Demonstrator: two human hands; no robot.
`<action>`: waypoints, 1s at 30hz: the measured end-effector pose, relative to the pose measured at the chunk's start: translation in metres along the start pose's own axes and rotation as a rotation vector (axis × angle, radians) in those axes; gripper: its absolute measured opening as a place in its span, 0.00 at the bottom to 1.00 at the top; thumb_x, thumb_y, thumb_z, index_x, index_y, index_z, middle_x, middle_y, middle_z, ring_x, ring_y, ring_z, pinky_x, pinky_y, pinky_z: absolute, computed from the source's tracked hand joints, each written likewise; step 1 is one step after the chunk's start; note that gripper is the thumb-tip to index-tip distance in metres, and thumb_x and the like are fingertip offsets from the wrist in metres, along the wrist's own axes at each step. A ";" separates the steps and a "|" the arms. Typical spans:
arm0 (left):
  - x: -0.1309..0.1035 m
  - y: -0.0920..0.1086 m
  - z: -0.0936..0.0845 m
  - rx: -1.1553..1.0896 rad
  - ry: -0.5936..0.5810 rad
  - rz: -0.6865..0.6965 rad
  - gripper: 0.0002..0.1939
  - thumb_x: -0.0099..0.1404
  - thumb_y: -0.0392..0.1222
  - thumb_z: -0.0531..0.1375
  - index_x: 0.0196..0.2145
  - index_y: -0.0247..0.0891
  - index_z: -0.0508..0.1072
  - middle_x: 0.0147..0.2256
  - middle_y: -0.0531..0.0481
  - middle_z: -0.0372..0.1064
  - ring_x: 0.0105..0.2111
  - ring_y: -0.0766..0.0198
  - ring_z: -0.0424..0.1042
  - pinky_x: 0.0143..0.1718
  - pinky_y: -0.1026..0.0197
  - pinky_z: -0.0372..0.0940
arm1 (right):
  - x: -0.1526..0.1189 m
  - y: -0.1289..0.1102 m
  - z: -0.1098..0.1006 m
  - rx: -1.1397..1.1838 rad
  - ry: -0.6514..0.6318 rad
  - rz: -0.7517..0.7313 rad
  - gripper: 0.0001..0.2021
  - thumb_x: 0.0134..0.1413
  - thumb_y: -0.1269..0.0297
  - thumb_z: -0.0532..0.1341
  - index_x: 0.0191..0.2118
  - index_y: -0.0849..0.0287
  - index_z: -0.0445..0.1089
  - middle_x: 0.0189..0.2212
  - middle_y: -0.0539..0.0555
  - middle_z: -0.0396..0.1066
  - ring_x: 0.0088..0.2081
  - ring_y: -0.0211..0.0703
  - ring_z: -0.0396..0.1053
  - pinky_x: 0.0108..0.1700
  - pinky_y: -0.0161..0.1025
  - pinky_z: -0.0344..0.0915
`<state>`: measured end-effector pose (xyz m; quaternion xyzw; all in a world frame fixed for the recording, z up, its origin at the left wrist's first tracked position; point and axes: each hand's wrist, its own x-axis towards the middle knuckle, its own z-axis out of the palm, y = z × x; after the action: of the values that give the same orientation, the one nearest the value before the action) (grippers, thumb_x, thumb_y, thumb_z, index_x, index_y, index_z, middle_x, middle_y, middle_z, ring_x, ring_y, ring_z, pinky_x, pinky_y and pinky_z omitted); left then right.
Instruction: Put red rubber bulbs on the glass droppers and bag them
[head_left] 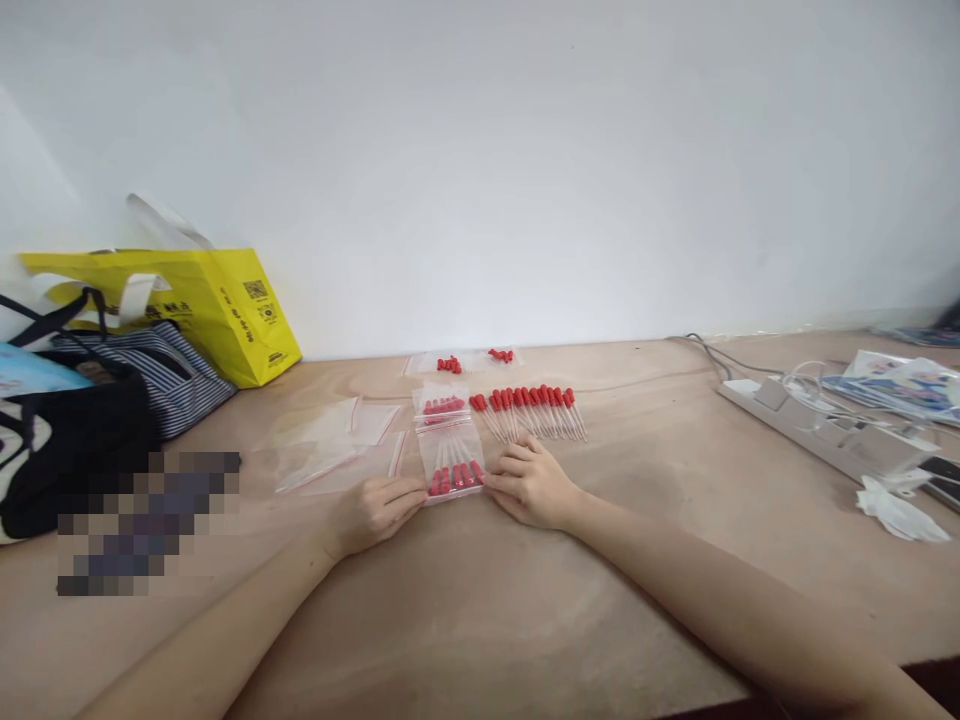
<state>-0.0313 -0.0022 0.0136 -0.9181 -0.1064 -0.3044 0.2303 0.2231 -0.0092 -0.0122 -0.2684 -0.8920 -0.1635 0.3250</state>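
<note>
A clear zip bag (452, 450) with several red-bulbed droppers inside lies flat on the table, its red bulbs towards me. My left hand (381, 512) pinches its near left corner, fingers closed together. At the near right corner my right hand (534, 484) has its fingertips closed on the edge. Just beyond lies another filled zip bag (442, 390), partly overlapped by the near one. A row of loose droppers (536, 408) with red rubber bulbs and thin clear tubes fans out beyond my right hand. Flat clear zip bags (337, 440) lie beyond my left hand.
Near the wall, more bags with red bulbs (450, 365) lie on the table (465, 620). A yellow bag (225, 310), a striped pouch (161, 375) and a black bag (90, 440) stand left. A power strip (817, 430), cables and a crumpled tissue (900, 508) are right.
</note>
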 end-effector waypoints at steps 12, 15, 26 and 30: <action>0.018 0.015 0.012 -0.602 0.078 -1.127 0.10 0.57 0.44 0.57 0.35 0.36 0.66 0.36 0.44 0.70 0.35 0.59 0.72 0.31 0.61 0.69 | 0.001 -0.002 -0.006 0.378 -0.097 0.102 0.04 0.57 0.72 0.49 0.32 0.59 0.58 0.37 0.55 0.68 0.40 0.36 0.65 0.46 0.40 0.56; 0.020 0.021 0.017 -0.911 0.167 -1.339 0.14 0.56 0.41 0.59 0.39 0.37 0.64 0.40 0.41 0.68 0.32 0.62 0.73 0.30 0.61 0.69 | 0.002 -0.007 -0.010 0.481 -0.142 0.105 0.04 0.56 0.71 0.49 0.32 0.58 0.56 0.39 0.56 0.67 0.43 0.37 0.64 0.45 0.40 0.59; 0.023 0.017 -0.001 -1.106 0.071 -1.530 0.12 0.50 0.40 0.62 0.34 0.36 0.67 0.25 0.52 0.70 0.21 0.66 0.71 0.22 0.64 0.67 | 0.004 -0.015 -0.018 0.537 -0.235 0.078 0.06 0.54 0.68 0.53 0.39 0.60 0.61 0.43 0.57 0.65 0.44 0.39 0.63 0.44 0.37 0.62; 0.015 -0.046 0.001 -0.889 0.271 -1.550 0.18 0.52 0.34 0.59 0.42 0.40 0.63 0.30 0.52 0.69 0.24 0.68 0.71 0.24 0.66 0.67 | 0.004 -0.013 -0.015 0.505 -0.248 0.103 0.08 0.54 0.67 0.53 0.40 0.60 0.63 0.44 0.57 0.64 0.43 0.39 0.64 0.43 0.38 0.63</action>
<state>-0.0345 0.0393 0.0390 -0.5496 -0.5398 -0.4927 -0.4048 0.2205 -0.0249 -0.0006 -0.2421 -0.9225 0.1145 0.2780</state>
